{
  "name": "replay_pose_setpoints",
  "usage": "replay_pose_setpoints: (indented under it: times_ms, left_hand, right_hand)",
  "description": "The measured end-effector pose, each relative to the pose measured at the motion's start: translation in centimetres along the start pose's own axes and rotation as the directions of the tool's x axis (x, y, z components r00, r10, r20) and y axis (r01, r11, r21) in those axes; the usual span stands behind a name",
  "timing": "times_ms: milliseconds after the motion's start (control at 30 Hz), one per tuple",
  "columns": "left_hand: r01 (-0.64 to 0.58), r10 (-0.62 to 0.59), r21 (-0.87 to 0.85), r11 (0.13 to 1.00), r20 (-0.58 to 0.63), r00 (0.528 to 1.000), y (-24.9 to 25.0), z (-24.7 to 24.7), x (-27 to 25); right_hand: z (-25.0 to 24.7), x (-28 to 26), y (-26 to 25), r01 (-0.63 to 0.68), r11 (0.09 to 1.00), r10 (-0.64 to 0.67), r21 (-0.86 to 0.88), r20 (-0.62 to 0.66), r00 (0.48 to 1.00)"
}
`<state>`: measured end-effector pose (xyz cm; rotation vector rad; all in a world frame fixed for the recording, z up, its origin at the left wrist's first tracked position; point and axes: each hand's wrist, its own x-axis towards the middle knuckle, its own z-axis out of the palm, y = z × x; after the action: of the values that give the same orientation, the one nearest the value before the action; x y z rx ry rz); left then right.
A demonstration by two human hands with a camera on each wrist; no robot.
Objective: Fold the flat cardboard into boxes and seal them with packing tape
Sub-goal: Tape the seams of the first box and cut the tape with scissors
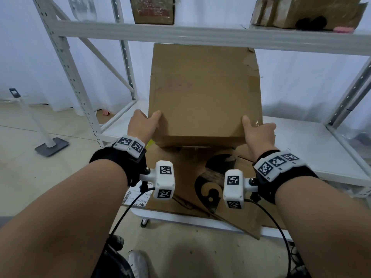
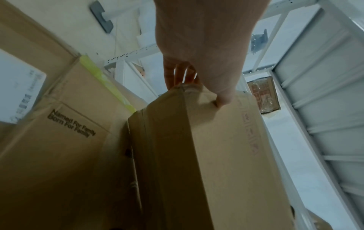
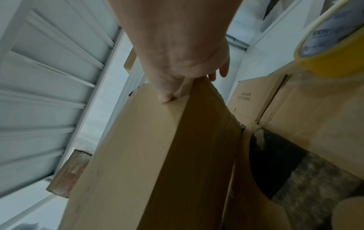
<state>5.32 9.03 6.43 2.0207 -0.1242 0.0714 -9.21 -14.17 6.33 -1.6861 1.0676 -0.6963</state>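
While both hands grip, matte box (image 1: 204, 93) tilts.

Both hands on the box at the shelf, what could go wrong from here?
1. The box is held by the left hand and right hand only at its near corners, thumbs on top; the far end could sag or slip.
2. It sits close under the upper shelf beam; lifting might hit it.
3. The tape roll beside it could get knocked.

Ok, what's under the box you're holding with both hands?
Under the cardboard box, held by the left hand and right hand, flattened cardboard with a black printed design lies on the white shelf. The part directly beneath the box is covered.
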Motion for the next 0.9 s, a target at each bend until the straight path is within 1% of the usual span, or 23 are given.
replay_pose_setpoints:
  times_ms: [100,200,233,300,333,400,467,533,567,633,667,733,833,900]
  left_hand:
    - [-0.062,0.062,-0.005,0.998,0.011,0.998,-0.2,-0.3,-0.3]
    - [-0.125,0.123,0.039,0.991,0.047,0.991,0.1,-0.5,-0.9]
    - [-0.129,0.128,0.027,0.991,0.030,0.991,0.3,-0.5,-1.0]
    - [-0.136,0.133,-0.046,0.990,-0.047,0.990,0.8,-0.5,-1.1]
    - [-0.139,0.132,-0.092,0.986,-0.079,0.988,1.2,-0.4,-1.2]
    - [-0.138,0.118,-0.181,0.974,-0.117,0.986,1.8,-0.1,-1.4]
    - [-0.140,0.109,-0.252,0.958,-0.132,0.985,2.1,-0.1,-1.4]
    - [-0.105,0.081,-0.312,0.944,-0.090,0.993,2.1,-0.5,-1.3]
    - [-0.091,0.078,-0.319,0.943,-0.052,0.996,2.0,-0.8,-1.2]
    - [-0.109,0.113,-0.260,0.960,0.001,0.994,1.9,-1.2,-1.2]
    - [-0.134,0.138,-0.247,0.960,-0.004,0.990,2.0,-1.5,-1.3]
    - [-0.198,0.198,-0.266,0.943,-0.027,0.980,2.2,-1.9,-1.8]
    - [-0.293,0.296,-0.272,0.917,-0.032,0.955,2.3,-2.2,-2.8]
    - [-0.315,0.317,-0.296,0.902,-0.045,0.948,2.5,-2.6,-3.6]
  right_hand:
    - [0.0,0.0,0.2,0.023,1.000,-0.023,-0.019,-0.015,1.000]
    - [0.3,-0.5,-0.2,0.089,0.986,-0.097,-0.141,-0.050,0.994]
    - [0.4,-0.7,-0.4,0.110,0.974,-0.124,-0.196,-0.060,0.990]
    - [0.8,-1.4,-0.9,0.147,0.940,-0.171,-0.306,-0.054,0.984]
    - [1.0,-1.7,-1.2,0.166,0.928,-0.190,-0.333,-0.040,0.981]
    - [1.5,-2.6,-2.0,0.220,0.918,-0.234,-0.331,-0.003,0.972]
    - [1.9,-3.4,-2.7,0.298,0.892,-0.306,-0.340,0.032,0.951]
    - [2.1,-3.8,-3.3,0.398,0.845,-0.392,-0.359,0.092,0.915]
    - [2.1,-3.9,-3.5,0.444,0.814,-0.429,-0.375,0.129,0.894]
    - [2.0,-4.0,-3.7,0.499,0.765,-0.477,-0.407,0.163,0.864]
    - [1.9,-4.0,-3.7,0.504,0.757,-0.488,-0.415,0.154,0.859]
    - [1.5,-4.3,-3.8,0.491,0.770,-0.488,-0.406,0.121,0.865]
    - [1.0,-5.1,-4.0,0.439,0.822,-0.440,-0.362,0.086,0.894]
    - [0.4,-5.7,-4.1,0.389,0.864,-0.393,-0.319,0.055,0.918]
